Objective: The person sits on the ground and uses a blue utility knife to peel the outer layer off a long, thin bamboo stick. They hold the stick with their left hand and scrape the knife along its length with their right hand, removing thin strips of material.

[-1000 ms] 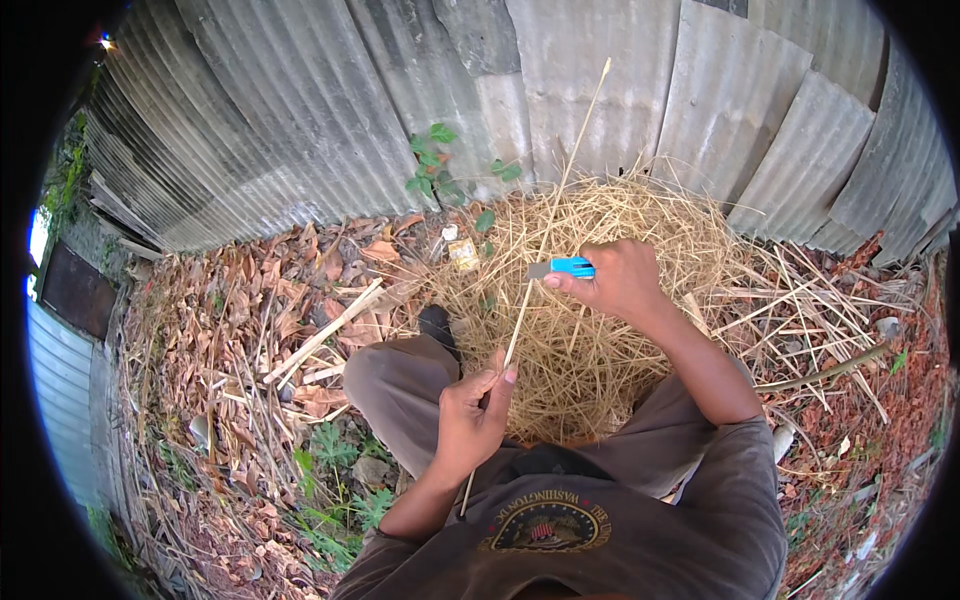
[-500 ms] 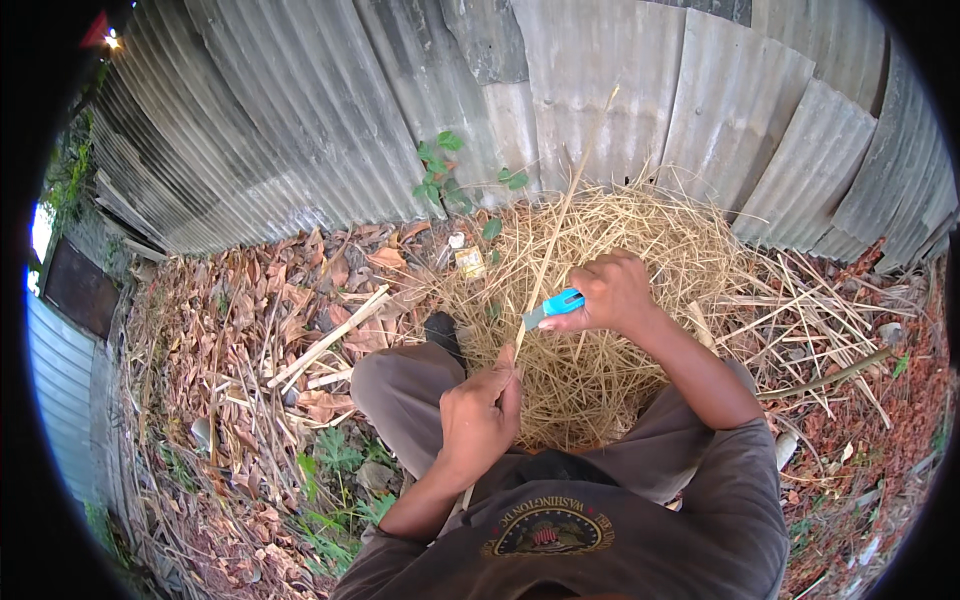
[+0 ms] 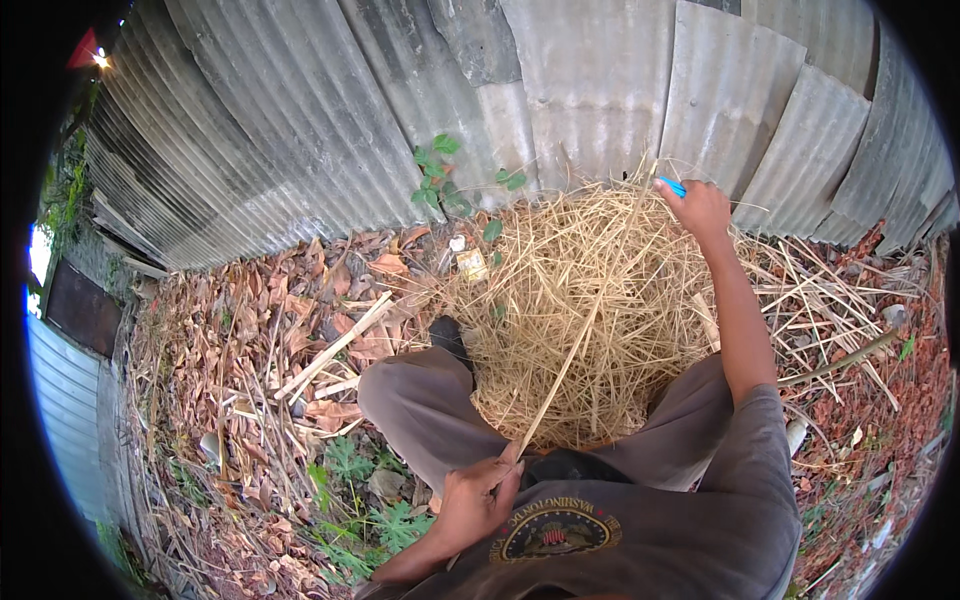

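A long thin bamboo strip (image 3: 568, 372) slants up and to the right from my lap, across the heap of pale shavings (image 3: 640, 350). My left hand (image 3: 478, 502) is closed round its near end, by my waist. With the arm stretched forward, my right hand (image 3: 703, 212) grips a blue utility knife (image 3: 671, 186) near the strip's far end. The knife's blade is too small to make out, and whether it touches the strip I cannot tell.
A corrugated metal fence (image 3: 600, 90) stands close beyond the heap. Split bamboo pieces (image 3: 335, 347) lie on dry leaves (image 3: 265, 320) at left, with more sticks (image 3: 830, 320) at right. A green climbing plant (image 3: 432, 170) grows against the fence.
My right hand has gone far forward and to the right with the knife, along the strip. My left hand has drawn back toward my waist, and the strip now leans more to the right.
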### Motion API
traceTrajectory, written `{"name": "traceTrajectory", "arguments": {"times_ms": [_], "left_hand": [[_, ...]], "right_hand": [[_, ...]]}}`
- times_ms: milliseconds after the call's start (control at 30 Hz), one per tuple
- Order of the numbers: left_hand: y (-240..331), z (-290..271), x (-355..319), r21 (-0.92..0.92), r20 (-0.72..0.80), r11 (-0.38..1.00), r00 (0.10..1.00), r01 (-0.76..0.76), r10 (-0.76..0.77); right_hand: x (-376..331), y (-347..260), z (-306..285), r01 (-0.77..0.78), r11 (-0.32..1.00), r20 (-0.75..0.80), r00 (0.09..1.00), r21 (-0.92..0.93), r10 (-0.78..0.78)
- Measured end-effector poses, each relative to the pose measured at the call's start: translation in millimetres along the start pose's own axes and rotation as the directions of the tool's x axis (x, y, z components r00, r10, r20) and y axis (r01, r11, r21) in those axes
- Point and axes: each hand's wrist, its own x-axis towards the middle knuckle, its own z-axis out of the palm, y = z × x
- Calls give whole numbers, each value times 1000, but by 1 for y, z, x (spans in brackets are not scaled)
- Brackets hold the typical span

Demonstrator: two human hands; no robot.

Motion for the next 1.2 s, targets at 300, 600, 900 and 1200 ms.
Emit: {"name": "traceTrajectory", "arguments": {"times_ms": [300, 600, 900, 1200], "left_hand": [[-27, -16, -22, 49, 72, 995, 994, -85, 82], [-37, -38, -37, -2, 88, 995, 991, -100, 100], [-59, -6, -18, -3, -37, 1000, 999, -22, 22], [-51, -5, -23, 58, -57, 998, 998, 19, -16]], "right_hand": [[-9, 72, 58, 365, 929, -254, 895, -55, -366], [-21, 81, 66, 527, 847, -194, 840, 70, -506], [-48, -31, 35, -923, -49, 850, 372, 383, -373], [-52, -50, 20, 139, 985, 88, 985, 101, -148]]}}
